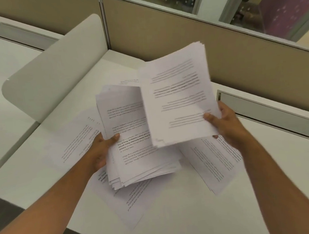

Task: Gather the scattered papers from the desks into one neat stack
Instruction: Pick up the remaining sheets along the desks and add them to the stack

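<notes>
While loose sheets [212, 160] lie scattered flat on the white desk [259, 174], a tan partition [164, 36] runs along its far edge and a rounded grey divider [56, 68] stands at its left edge. A grey cable flap [266, 112] sits in the desk near the right far corner, just beyond the right hand [225, 124]. The raised papers hide much of the sheets beneath them.

The left hand [102, 149] is clamped on a thick, uneven bundle [133, 135] of printed white pages, thumb on top, its near edges fanned out. The right hand pinches a second, thinner sheaf [177, 98], motion-blurred, overlapping the bundle's right side. Both are held above the middle of the desk. Each has its long axis running from the near edge toward the far edge; the sheaf leans slightly right.
</notes>
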A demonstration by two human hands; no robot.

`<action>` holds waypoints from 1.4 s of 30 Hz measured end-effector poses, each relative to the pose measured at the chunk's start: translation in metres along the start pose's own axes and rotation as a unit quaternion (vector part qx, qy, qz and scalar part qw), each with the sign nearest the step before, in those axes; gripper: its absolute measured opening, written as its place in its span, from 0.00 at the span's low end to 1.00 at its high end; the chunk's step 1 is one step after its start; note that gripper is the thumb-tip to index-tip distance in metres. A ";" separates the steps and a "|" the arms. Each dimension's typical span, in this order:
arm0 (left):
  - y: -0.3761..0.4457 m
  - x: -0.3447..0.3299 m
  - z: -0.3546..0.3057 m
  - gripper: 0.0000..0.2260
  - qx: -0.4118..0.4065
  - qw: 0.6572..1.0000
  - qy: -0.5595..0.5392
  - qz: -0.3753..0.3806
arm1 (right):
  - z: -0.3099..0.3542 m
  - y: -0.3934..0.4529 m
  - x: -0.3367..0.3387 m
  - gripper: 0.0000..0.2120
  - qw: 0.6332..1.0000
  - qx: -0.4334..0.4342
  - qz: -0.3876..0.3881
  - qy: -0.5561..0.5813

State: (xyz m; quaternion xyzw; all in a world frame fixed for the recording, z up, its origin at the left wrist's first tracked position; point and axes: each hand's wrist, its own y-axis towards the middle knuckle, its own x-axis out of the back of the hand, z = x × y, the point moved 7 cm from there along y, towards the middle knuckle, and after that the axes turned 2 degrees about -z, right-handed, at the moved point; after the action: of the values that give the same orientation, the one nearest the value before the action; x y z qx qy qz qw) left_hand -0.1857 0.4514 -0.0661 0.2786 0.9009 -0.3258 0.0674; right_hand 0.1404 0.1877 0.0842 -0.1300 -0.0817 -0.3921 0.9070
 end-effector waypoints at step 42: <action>-0.058 -0.016 0.018 0.24 -0.081 0.992 0.045 0.090 | -0.167 -0.056 0.081 0.70 0.855 -0.302 -0.195 -0.374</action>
State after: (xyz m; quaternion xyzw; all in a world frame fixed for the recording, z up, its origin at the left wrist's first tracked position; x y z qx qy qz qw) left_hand -0.2052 0.3965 -0.0437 0.3662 0.8979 -0.2317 0.0780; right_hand 0.1619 0.0444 -0.0449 -0.5156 -0.3166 -0.4879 0.6292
